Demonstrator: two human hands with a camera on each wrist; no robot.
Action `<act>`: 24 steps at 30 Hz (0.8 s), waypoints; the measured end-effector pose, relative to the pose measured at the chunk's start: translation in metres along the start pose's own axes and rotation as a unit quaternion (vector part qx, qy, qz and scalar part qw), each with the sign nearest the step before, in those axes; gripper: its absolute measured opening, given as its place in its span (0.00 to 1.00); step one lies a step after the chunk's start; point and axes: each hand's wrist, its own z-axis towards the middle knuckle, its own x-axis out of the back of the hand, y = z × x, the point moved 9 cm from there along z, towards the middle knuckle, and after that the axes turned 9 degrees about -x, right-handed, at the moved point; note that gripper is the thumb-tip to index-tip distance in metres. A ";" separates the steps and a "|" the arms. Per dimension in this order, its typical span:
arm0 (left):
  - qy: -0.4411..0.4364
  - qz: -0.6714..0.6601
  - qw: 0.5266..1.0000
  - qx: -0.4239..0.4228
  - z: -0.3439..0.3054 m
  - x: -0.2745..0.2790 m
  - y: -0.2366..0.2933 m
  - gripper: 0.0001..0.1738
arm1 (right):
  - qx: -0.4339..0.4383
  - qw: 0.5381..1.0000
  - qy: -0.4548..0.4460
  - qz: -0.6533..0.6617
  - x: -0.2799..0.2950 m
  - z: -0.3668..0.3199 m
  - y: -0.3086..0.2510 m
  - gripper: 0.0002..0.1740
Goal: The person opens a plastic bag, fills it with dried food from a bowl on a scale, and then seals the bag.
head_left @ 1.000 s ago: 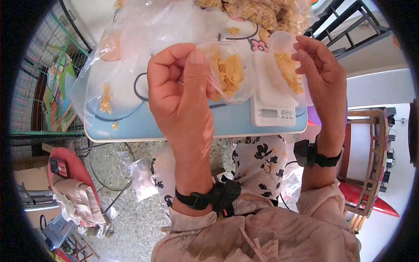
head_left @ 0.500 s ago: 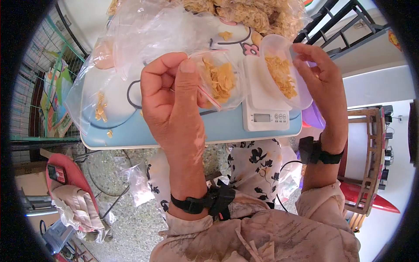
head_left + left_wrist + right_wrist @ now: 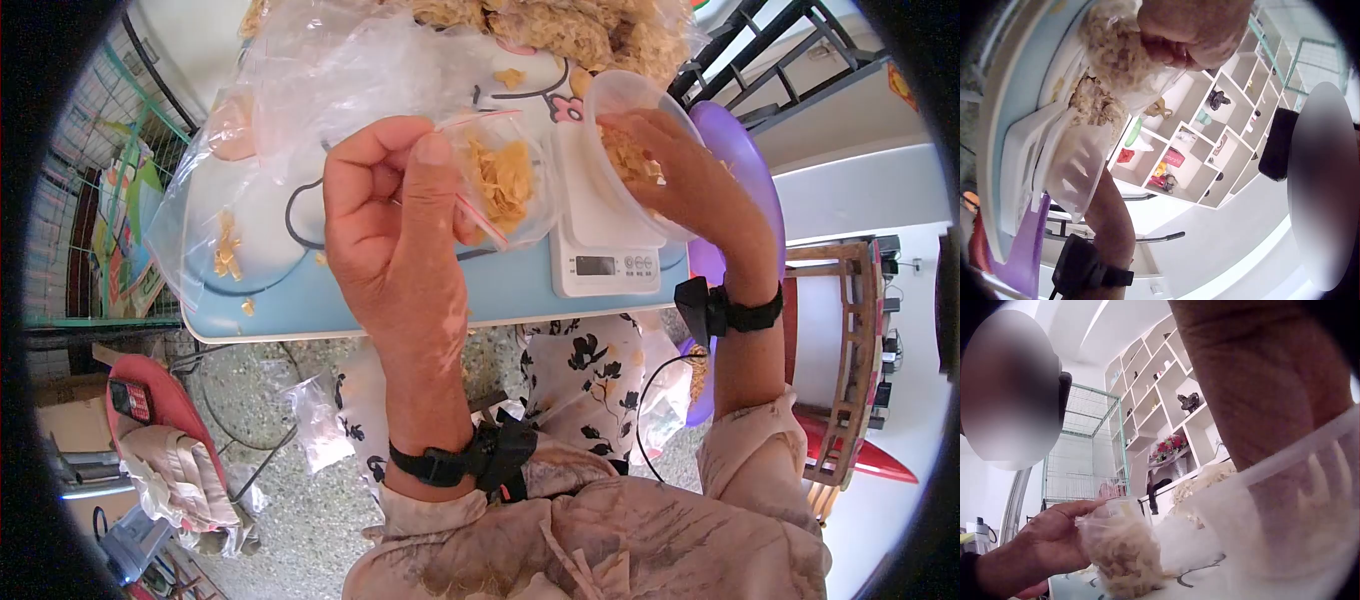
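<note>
In the head view my left hand pinches the edge of a small clear zip bag holding yellow flakes. The left wrist view has this hand above the bag. My right hand reaches down into a clear plastic tub of flakes over a white scale. Through the tub's wall its spread fingers show in the left wrist view. Across the table, the right wrist view has my left hand gripping the bag.
Large clear bags lie over the table's left and back, with a big heap of flakes at the back. Stray flakes lie at left. A purple stool stands at right, and a red stool at lower left.
My right hand has moved from the tub's right rim down into it among the flakes. The scale's display has turned dark. My left hand keeps its pinch on the bag, slightly farther left.
</note>
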 end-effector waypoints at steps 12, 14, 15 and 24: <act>-0.044 -0.031 0.998 0.033 -0.003 -0.014 -0.010 0.08 | -0.103 0.987 0.023 0.120 0.009 0.007 0.010 0.09; -0.044 -0.030 0.998 0.034 -0.003 -0.015 -0.010 0.08 | -0.155 0.965 0.033 0.208 0.018 0.005 0.017 0.09; -0.048 -0.037 0.997 0.039 -0.004 -0.016 -0.011 0.08 | -0.155 0.965 0.033 0.207 0.019 0.005 0.018 0.09; -0.068 -0.055 0.994 0.061 -0.007 -0.022 -0.017 0.09 | -0.301 0.735 0.036 0.607 0.004 -0.005 0.051 0.10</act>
